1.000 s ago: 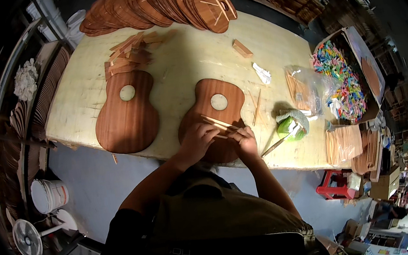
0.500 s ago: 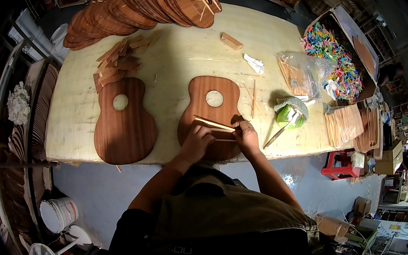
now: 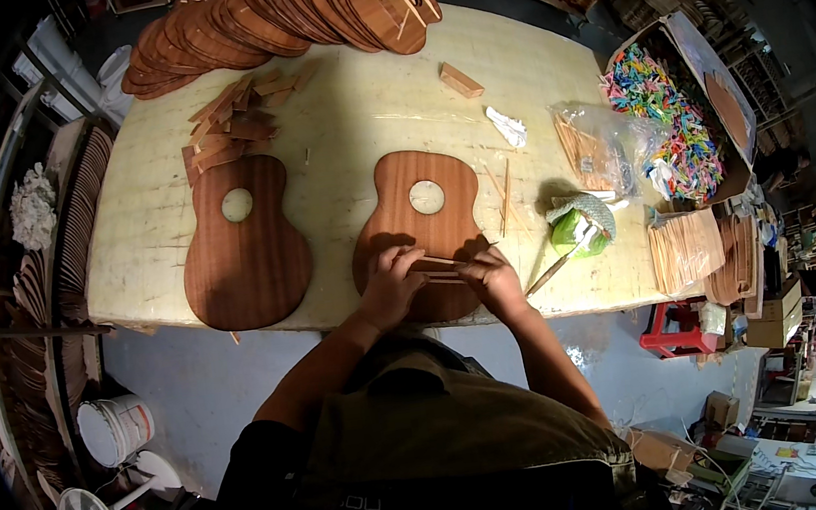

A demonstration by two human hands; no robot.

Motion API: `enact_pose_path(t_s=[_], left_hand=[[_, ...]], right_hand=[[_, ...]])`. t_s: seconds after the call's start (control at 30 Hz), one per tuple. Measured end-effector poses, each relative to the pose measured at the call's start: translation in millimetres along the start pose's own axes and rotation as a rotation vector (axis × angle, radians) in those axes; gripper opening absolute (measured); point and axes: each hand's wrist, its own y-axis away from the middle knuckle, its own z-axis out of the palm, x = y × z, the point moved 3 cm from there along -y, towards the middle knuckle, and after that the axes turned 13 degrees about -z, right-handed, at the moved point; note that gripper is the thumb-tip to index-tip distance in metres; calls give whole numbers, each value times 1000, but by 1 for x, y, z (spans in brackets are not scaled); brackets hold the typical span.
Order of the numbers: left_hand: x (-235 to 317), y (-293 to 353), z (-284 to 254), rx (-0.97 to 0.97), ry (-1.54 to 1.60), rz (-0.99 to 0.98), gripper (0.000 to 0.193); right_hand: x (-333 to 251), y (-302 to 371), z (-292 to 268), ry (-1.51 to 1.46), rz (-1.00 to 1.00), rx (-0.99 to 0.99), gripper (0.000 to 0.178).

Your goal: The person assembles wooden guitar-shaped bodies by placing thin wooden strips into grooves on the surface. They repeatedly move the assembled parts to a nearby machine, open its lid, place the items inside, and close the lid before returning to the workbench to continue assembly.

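A brown guitar-shaped wooden plate (image 3: pixel 423 168) with a round hole lies before me on the table. Over its lower half, my left hand (image 3: pixel 393 283) and my right hand (image 3: pixel 493 279) pinch a thin pale wooden strip (image 3: pixel 441 260) near its two ends. Just nearer to me, a second pale strip (image 3: pixel 444 277) lies across the plate. Whether the held strip touches the wood is hard to tell. A matching guitar-shaped plate (image 3: pixel 245 253) rests to the left. To the right, a brush (image 3: pixel 560 266) leans on a green container (image 3: pixel 582 233).
Stacked guitar-shaped plates (image 3: pixel 280 18) line the far edge, with thin wood pieces (image 3: pixel 234 124) below them. Loose strips (image 3: pixel 505 199), a wood block (image 3: pixel 461 80), a white crumpled piece (image 3: pixel 506 127), a bag of strips (image 3: pixel 592 148) and a box of colourful clips (image 3: pixel 664 120) occupy the right.
The held strip, earlier slanting with its left end farther away, now runs more nearly level between both hands. My left fingers have moved onto its left end.
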Motion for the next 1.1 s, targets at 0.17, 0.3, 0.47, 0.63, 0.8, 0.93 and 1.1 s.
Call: enact_pose_path(t_s=[0.17,0.3,0.47,0.63,0.8,0.93,1.1], left_hand=[[-16,10,20,-161,74,-83,8],[-14,9,18,-157,64,-29,13],[-8,3,10,-26,-25,16,19],[-15,5,21,-162,61,-70,21],[-12,0,19,-223,95,4,26],[-23,11,28,-108,15,98,31],[-19,10,30,-91,-1,-11,20]], right_hand=[[-7,-5,-11,-164,111,204,20],[12,1,-7,-98,207,226,15],[-1,-7,-1,-193,24,173,11],[39,-1,-3,-17,475,533,7],[90,0,-2,178,861,415,26],[84,-4,-11,-47,826,567,24],[35,-6,-15,-245,331,421,3]])
